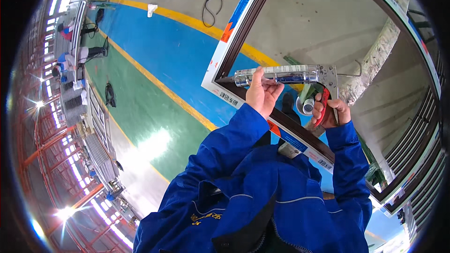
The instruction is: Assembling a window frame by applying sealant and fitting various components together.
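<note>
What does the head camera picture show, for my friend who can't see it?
A person in a blue jacket holds a caulking gun, left hand around its tube and right hand on the red trigger. Its nozzle points into the corner of a dark window frame, above a blue, yellow and green floor.

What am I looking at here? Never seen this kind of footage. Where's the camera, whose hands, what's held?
There is no robot: this is one fisheye picture from a camera worn on a person's head, looking down, so straight edges bend near the rim. The blue sleeves rising from the bottom are the wearer's own arms. The left hand steadies the barrel of a silver caulking gun; the right hand grips its red trigger handle. The nozzle tip sits at the inner corner of a dark brown frame, edged with white protective film. Below is a workshop floor painted green, blue and yellow. Other people work far off at the upper left.
</note>
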Tool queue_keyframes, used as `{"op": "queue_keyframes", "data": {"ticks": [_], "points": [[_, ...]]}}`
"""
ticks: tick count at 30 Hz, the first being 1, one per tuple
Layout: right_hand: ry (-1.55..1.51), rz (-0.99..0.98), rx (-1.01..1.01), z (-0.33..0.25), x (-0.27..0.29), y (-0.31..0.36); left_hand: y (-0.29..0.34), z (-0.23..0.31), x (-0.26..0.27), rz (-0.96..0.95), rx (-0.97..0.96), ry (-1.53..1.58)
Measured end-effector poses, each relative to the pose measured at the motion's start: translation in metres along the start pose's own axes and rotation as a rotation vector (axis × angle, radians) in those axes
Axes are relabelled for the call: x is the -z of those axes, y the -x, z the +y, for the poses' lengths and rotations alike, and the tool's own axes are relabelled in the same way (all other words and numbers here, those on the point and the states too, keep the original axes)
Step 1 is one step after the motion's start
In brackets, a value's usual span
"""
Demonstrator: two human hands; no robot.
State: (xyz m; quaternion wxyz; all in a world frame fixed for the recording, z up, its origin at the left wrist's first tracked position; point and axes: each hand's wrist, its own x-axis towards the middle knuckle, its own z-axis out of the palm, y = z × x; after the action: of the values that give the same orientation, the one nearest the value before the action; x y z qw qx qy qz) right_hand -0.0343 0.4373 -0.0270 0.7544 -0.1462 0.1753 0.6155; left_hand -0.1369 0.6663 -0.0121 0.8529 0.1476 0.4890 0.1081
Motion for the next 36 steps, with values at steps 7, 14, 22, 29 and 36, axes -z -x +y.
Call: {"op": "queue_keyframes", "data": {"ticks": [7,14,22,29,36], "points": [[0.051,0.012,-0.008,-0.005,-0.005,-0.001,0.002,0.001,-0.005,0.034,-0.009,-0.005],[0.122,0.1,0.034,-0.007,-0.019,0.0,0.003,0.002,-0.007,0.004,-0.001,-0.004],[0.106,0.058,0.008,-0.01,-0.018,0.001,0.005,0.002,-0.007,-0.015,-0.003,0.004],[0.124,0.106,0.012,-0.01,-0.023,0.001,0.003,0.003,-0.005,-0.05,-0.005,0.02],[0.169,0.117,0.029,-0.01,-0.029,0.002,0.003,0.003,-0.003,-0.081,-0.003,0.02]]}}
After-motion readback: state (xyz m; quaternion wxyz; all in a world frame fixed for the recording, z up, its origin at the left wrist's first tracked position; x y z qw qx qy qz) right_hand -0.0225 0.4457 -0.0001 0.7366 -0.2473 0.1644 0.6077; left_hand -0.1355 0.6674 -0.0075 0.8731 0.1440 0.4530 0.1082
